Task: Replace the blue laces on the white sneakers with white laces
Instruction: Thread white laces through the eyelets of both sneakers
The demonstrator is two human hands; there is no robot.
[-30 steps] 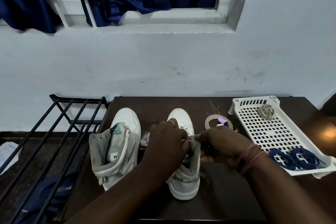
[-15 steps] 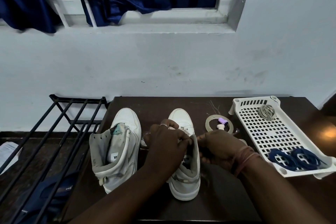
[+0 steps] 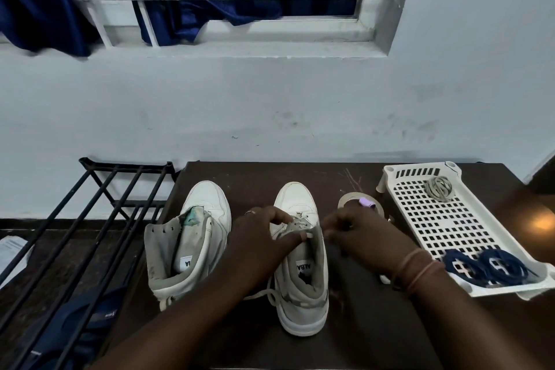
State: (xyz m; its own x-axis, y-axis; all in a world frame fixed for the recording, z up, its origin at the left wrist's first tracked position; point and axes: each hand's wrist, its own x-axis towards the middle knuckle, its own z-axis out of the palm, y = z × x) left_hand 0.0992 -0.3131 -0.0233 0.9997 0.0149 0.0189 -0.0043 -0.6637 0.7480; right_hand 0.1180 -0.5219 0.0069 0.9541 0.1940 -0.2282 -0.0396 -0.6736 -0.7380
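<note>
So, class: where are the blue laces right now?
The blue laces lie coiled in the near end of the white tray, on the table's right, just beyond the right wrist.

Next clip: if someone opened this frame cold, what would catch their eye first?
Two hands meet over the right white sneaker at the middle of the dark table: the left hand grips its collar, and the right hand works beside the white lace, fingers curled. The left sneaker stands unlaced beside it. At the right, two coils of blue laces lie in the near end of a white perforated tray.
</note>
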